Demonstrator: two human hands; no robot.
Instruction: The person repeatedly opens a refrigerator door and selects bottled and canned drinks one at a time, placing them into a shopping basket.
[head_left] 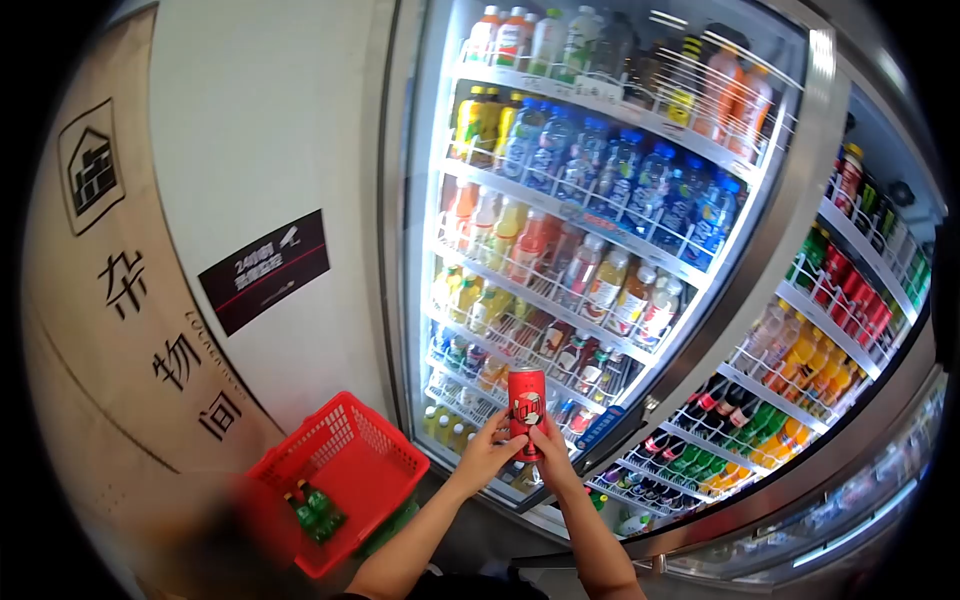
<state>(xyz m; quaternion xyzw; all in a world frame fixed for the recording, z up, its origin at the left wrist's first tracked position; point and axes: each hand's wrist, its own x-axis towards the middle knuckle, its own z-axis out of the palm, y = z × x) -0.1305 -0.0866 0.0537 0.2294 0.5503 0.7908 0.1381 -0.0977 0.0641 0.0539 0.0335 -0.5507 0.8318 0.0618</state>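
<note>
Several fridge shelves (520,84): brightly lit, lined with bottled drinks (585,155).
Red basket (365,470): at lower left, green bottles (320,510) inside.
Left hand (489,450): grasps the red can (526,390).
Right hand (552,453): grasps its other side.
Red can: upright before the lower shelves.

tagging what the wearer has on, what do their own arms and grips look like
The left grip and right grip are bare, ungloved human hands. The left forearm and right forearm are bare too, narrowing towards the wrists, with no watch, cable or clear marking visible. Dark fabric, probably clothing, shows at the bottom edge.
</note>
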